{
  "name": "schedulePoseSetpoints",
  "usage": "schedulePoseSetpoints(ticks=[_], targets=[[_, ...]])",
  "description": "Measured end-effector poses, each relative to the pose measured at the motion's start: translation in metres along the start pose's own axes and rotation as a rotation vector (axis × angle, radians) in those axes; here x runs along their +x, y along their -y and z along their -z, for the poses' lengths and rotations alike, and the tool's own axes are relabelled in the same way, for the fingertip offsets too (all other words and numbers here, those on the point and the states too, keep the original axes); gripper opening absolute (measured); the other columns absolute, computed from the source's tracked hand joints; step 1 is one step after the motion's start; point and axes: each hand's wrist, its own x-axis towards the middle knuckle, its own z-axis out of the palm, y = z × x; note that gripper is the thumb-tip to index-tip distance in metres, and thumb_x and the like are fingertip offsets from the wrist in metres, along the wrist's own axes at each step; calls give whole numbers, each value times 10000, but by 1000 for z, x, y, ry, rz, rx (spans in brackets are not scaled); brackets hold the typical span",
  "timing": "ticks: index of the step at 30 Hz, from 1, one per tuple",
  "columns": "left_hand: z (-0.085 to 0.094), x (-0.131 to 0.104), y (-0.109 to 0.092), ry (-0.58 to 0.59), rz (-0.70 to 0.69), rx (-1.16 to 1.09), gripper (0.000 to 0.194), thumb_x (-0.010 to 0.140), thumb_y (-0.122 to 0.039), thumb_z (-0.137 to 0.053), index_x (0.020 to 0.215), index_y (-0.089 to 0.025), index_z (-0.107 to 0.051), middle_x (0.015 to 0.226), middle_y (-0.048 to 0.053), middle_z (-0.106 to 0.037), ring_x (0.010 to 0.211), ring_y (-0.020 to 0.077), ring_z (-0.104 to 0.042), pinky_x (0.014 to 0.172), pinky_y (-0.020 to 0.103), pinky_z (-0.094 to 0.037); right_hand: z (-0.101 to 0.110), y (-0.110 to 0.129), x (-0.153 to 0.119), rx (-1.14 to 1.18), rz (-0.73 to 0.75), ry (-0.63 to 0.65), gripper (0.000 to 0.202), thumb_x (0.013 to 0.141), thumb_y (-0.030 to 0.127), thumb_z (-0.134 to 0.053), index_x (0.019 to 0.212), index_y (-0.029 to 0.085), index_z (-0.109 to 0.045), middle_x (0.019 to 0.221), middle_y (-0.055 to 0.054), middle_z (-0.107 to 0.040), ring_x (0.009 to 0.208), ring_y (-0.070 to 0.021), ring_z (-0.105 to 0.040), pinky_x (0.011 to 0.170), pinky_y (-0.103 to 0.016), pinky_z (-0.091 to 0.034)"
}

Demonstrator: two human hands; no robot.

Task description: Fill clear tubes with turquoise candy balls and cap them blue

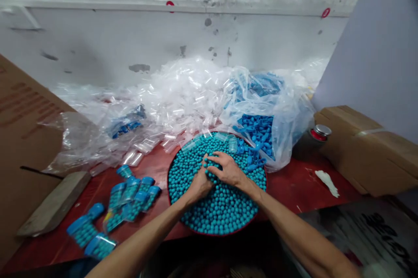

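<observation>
A round red-rimmed tub [168, 182] is full of small teal balls [222, 212]. Over its middle, my left hand [200, 183] is closed with its fingers curled; whatever it grips is hidden behind the hands. My right hand [228, 170] meets it from the right, fingers bent around a few teal balls that show between the two hands. Clear plastic tubes [232, 144] lie on the balls at the far side of the tub. Blue caps [256, 156] rest by the tub's right far edge, spilling from a clear bag [284, 139].
Several blue-capped tubes of balls [132, 197] lie on the red table [156, 226] at left. A heap of clear tubes [189, 91] stands against the wall. A cardboard box [29, 139] and grey block [54, 204] are left; another box [369, 152] and a lidded jar [310, 141] are right.
</observation>
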Motion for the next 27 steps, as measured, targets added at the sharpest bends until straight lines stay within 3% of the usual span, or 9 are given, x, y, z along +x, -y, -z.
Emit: schedulePoseSetpoints(ticks=[3,6,10,13,21,27], targets=[[9,-6,-8,9,24,26,855,573,-111,-541,1329,-126,-141,1371,128,-252,1220,247,-312,992,347,-294,22,3,-14,-158,8,27,284,798,302,-496,1061,238,-582,1142,-70,-534,1050,-192,-480,898,-341,-367],[17,-17,-19,-28,51,123,782,606,-129,-538,1309,-146,-195,1317,123,-329,1157,242,-392,947,342,-329,57,-3,-34,-324,-65,56,257,852,233,-392,1018,231,-588,976,-43,-602,913,-159,-546,810,-283,-414],[16,-37,-29,-190,80,227,445,702,-218,-524,1128,-192,-398,1060,65,-517,934,205,-524,814,321,-394,92,-18,-58,-662,-406,-39,296,841,337,-404,1057,182,-534,923,-82,-602,831,-212,-574,687,-309,-439],[9,-46,-31,-247,71,248,312,709,-266,-558,997,-203,-459,934,34,-545,853,186,-531,750,291,-396,93,-25,-65,-822,-551,28,371,824,413,-406,1100,183,-501,931,-106,-579,765,-241,-586,577,-319,-432],[-1,-44,-29,-245,36,213,204,702,-269,-578,892,-215,-524,816,3,-572,774,162,-536,700,263,-389,78,-41,-68,-679,-411,130,339,809,387,-431,1059,180,-527,966,-115,-515,826,-248,-560,592,-319,-438],[1,-46,-36,-239,-36,93,131,720,-262,-527,833,-207,-491,730,-20,-544,683,135,-519,651,238,-379,72,-35,-63,-268,-125,165,168,807,288,-454,844,173,-572,863,-62,-546,807,-169,-545,730,-276,-427]])
